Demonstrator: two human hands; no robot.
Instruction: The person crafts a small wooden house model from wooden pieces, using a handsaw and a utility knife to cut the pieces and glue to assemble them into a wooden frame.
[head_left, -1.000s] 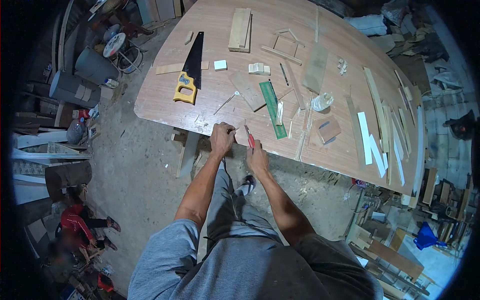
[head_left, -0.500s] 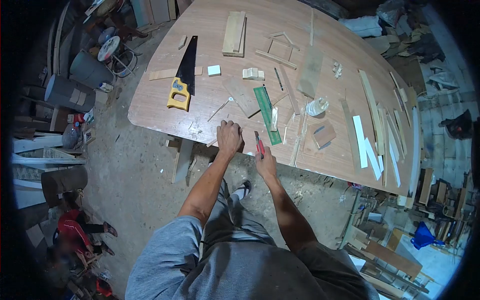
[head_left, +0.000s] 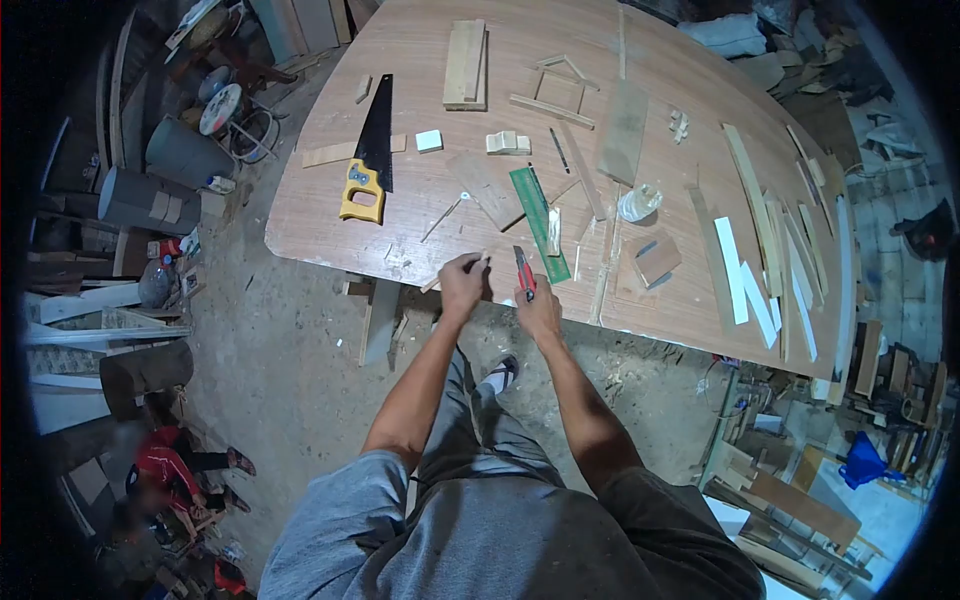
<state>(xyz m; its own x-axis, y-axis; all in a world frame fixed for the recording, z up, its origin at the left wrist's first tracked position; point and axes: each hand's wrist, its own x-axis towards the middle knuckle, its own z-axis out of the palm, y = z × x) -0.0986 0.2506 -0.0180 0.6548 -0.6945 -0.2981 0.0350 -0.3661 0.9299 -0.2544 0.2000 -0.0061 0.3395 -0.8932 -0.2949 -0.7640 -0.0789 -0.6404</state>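
Observation:
My left hand (head_left: 462,288) is at the table's near edge, fingers pinched on a small pale piece of wood (head_left: 486,257) that they mostly cover. Close by on the right, my right hand (head_left: 540,312) grips a red utility knife (head_left: 527,278), its blade pointing away from me and apart from the wood. Just beyond the knife lies a green ruler (head_left: 535,210) with a pale wood scrap (head_left: 554,232) on it. A thin stick (head_left: 440,220) and a flat board (head_left: 487,192) rest past my left hand.
On the table (head_left: 330,225) lie a yellow-handled handsaw (head_left: 372,150), a small house-shaped wooden frame (head_left: 560,88), a plastic tub (head_left: 640,203), and several wood and white strips (head_left: 731,270) at right. A person in red (head_left: 170,470) sits low at left.
My left hand has turned, and its fingers now show a small piece of wood pinched at the tips. My right hand still holds the knife. The whole view has shifted slightly.

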